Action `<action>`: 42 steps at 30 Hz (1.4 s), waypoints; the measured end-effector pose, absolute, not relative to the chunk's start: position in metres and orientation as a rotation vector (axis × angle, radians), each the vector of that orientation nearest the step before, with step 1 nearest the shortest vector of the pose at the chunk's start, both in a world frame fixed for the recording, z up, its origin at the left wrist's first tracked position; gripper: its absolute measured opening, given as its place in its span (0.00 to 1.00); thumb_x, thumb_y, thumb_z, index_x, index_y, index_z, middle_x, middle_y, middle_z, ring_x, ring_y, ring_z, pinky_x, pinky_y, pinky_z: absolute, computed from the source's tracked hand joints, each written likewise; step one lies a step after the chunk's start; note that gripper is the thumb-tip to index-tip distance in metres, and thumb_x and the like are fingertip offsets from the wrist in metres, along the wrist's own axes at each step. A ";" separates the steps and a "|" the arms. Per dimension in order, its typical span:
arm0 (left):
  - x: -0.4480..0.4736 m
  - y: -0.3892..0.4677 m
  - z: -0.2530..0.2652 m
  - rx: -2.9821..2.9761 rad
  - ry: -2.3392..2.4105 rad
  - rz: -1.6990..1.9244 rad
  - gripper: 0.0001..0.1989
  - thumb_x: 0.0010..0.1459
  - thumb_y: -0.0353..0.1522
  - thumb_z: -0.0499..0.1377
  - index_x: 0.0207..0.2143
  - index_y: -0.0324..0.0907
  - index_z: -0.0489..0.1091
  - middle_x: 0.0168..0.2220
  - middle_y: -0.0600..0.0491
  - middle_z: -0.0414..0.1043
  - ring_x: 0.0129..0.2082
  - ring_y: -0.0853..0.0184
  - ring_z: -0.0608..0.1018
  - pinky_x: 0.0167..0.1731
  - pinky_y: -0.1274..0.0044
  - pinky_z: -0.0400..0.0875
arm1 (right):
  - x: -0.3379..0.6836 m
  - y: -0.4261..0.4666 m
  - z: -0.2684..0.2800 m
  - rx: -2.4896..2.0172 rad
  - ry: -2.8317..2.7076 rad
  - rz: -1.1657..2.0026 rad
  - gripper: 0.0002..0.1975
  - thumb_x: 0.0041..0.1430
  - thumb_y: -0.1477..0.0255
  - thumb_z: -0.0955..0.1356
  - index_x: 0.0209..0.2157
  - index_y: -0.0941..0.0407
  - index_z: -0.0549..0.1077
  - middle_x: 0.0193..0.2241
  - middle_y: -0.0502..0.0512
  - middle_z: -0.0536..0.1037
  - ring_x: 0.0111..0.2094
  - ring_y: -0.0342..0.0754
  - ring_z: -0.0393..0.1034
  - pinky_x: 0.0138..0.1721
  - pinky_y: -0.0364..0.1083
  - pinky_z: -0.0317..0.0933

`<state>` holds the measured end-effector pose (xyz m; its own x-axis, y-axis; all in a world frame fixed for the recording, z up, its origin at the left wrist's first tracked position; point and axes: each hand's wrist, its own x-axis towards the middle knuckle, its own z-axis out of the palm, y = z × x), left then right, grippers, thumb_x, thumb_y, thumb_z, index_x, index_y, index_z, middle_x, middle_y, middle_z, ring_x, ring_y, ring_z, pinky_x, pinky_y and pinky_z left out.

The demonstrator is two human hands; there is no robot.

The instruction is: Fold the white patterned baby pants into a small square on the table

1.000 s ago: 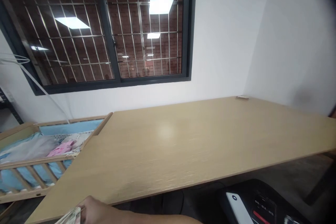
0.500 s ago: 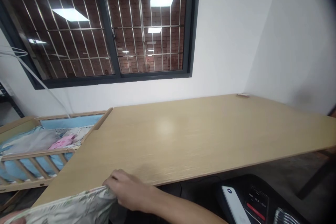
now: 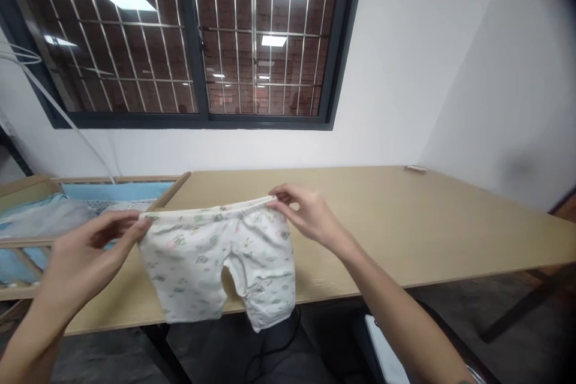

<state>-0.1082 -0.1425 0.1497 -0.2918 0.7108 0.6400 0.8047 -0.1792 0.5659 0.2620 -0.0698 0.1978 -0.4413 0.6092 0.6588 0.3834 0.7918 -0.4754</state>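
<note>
A small pair of white shorts (image 3: 189, 264) with a faint coloured print hangs between my hands, its waistband stretched across at the top. My left hand (image 3: 96, 246) pinches the left end of the waistband between thumb and fingers. At the right end, my right hand (image 3: 306, 210) grips the waistband the same way. Both legs of the shorts dangle over the front edge of the wooden table (image 3: 360, 222), with the leg opening showing in the middle.
A wooden crib (image 3: 27, 243) with blue lining and bedding stands at the left. Behind the table is a barred window (image 3: 261, 122). A small pale item (image 3: 414, 168) lies at the far right corner. A white device (image 3: 384, 351) sits below the table's front edge.
Both hands have lifted the shorts from the lower left up into the middle of the view. The shorts are now spread out by the waistband. The view has tilted slightly.
</note>
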 end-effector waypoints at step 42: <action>-0.016 0.188 0.004 -2.057 -2.473 -0.648 0.15 0.66 0.40 0.57 0.47 0.38 0.71 0.47 0.47 0.73 0.47 0.61 0.75 0.50 0.63 0.71 | 0.271 0.263 -0.001 -1.742 -2.029 0.584 0.05 0.60 0.75 0.71 0.38 0.60 0.76 0.38 0.55 0.80 0.38 0.45 0.74 0.42 0.46 0.67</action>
<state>-0.0165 0.1882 0.0044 -0.2082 0.9678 0.1412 0.9128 0.1404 0.3834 0.2714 0.2630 -0.0007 -0.1421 0.9894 0.0311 0.8212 0.1354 -0.5543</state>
